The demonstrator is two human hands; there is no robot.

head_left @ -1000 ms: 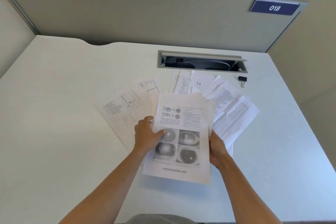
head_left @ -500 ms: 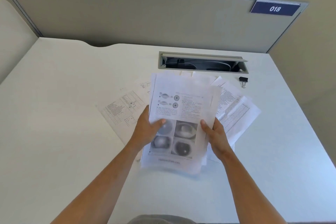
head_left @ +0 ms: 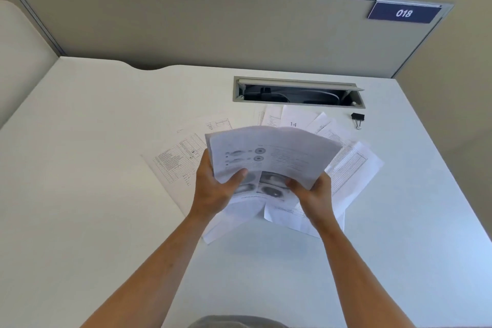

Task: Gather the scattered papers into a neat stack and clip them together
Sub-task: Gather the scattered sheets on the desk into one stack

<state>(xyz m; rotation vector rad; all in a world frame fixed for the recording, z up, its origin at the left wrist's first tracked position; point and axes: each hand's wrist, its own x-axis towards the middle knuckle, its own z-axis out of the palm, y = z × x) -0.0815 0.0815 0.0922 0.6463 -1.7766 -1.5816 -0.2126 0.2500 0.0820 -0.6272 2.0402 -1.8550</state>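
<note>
A small bundle of printed sheets (head_left: 274, 152), topped by a page with eye pictures, is lifted off the desk and bows upward. My left hand (head_left: 213, 186) grips its left edge, thumb on top. My right hand (head_left: 311, 192) grips its right lower edge. Several loose sheets lie beneath and around: a table-printed sheet (head_left: 178, 160) to the left, a page marked 14 (head_left: 292, 121) behind, a dense table sheet (head_left: 351, 165) to the right. A black binder clip (head_left: 357, 118) lies on the desk at the far right, away from both hands.
The white desk (head_left: 93, 194) has an open cable slot (head_left: 298, 93) just behind the papers. A grey partition (head_left: 213, 26) with a blue 018 sign (head_left: 404, 13) closes the back. The desk's right edge runs close to the binder clip.
The bundle, flat on the desk a second ago, has been lifted and tilted away, its top now curling. My right hand has moved from beneath the edge to gripping it.
</note>
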